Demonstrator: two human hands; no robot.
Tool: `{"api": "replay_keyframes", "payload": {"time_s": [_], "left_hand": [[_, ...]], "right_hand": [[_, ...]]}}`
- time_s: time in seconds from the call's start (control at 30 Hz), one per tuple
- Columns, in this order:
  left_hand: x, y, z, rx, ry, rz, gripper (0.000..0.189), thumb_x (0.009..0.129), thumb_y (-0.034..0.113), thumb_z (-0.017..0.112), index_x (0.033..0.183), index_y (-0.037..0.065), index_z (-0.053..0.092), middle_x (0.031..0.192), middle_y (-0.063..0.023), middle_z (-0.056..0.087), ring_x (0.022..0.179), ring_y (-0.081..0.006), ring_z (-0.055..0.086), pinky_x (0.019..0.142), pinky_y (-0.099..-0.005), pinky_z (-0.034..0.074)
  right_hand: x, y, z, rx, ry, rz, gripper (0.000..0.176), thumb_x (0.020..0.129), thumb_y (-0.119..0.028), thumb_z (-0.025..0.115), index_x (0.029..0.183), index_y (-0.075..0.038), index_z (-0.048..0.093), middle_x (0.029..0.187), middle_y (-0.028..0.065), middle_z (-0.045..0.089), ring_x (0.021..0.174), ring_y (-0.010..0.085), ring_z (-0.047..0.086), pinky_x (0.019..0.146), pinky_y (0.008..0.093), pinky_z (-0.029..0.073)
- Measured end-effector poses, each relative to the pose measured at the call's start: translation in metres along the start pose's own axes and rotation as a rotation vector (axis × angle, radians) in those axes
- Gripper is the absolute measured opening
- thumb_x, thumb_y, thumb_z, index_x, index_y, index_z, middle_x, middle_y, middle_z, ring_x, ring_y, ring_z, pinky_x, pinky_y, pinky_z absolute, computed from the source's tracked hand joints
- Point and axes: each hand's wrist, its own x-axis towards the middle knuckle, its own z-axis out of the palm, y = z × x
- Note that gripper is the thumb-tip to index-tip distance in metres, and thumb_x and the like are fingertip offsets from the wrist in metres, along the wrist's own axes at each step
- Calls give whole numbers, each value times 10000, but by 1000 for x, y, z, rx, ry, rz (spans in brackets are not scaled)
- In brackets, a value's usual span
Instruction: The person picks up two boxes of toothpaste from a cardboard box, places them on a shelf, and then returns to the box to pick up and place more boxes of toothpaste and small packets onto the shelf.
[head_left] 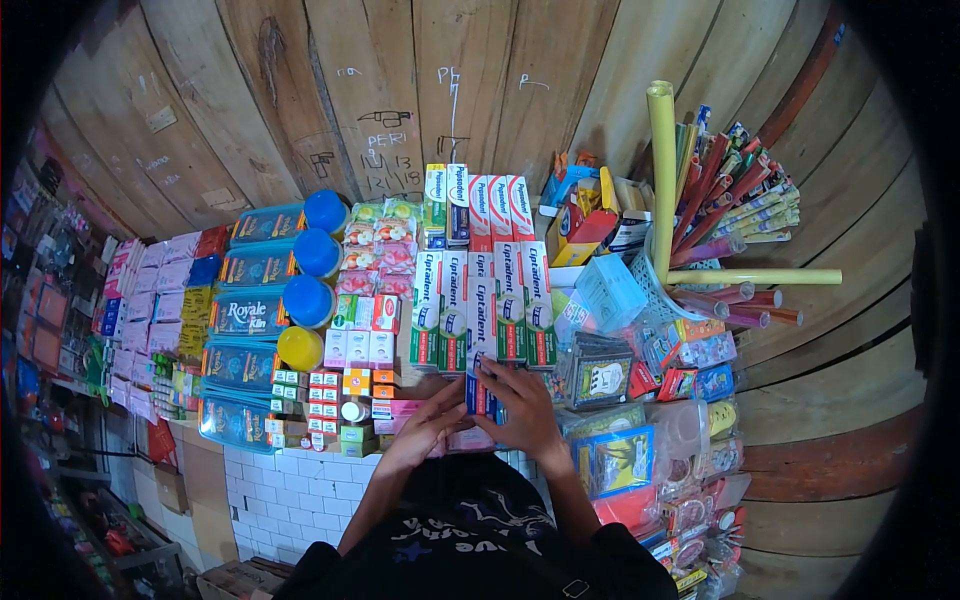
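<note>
Both my hands are at the near edge of the goods, in front of my body. My right hand (520, 408) has its fingers on the near end of an upper Ciptadent toothpaste box (482, 310), which lies over other boxes. My left hand (428, 430) is against the left side of that box's near end, its fingertips partly hidden. Around them are rows of Ciptadent boxes (426, 305), with Pepsodent boxes (478, 210) behind. Left of my left hand are small medicine boxes (356, 380) and a white-capped bottle (353, 411).
On the left stand blue Royale packs (246, 312), blue-lidded jars (309, 300) and a yellow-lidded one (300, 348). To the right are a light blue basket (655, 285) with rolled paper (662, 180) and plastic-wrapped goods (615, 465). A plank wall (470, 90) rises behind.
</note>
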Motion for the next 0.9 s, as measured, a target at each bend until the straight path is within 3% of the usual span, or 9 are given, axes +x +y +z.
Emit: {"api": "replay_keyframes", "payload": {"time_s": [0.33,0.67,0.9], "left_hand": [[3,1,-8,175,11,51,582,1005,182,530,1516,88,269,1393,-116,495,1220,-204,531,1015,-358,452],[5,6,-3,154,5,57,613,1003,192,535,1530,111,233,1286,-134,566,1168,-217,568,992,-342,458],[8,2,-5,157,7,68,618,1005,172,525,1535,119,212,1297,-154,568,1131,-235,599,979,-358,473]], "right_hand": [[20,10,12,-100,147,-5,553,645,-276,818,1154,-103,690,1258,-7,630,881,213,508,838,359,407],[32,21,19,-155,151,4,539,683,-301,794,1174,-112,679,1287,-29,609,924,214,493,868,369,392],[35,24,21,-127,169,18,514,700,-314,796,1162,-117,687,1266,-22,624,915,217,498,894,364,386]]}}
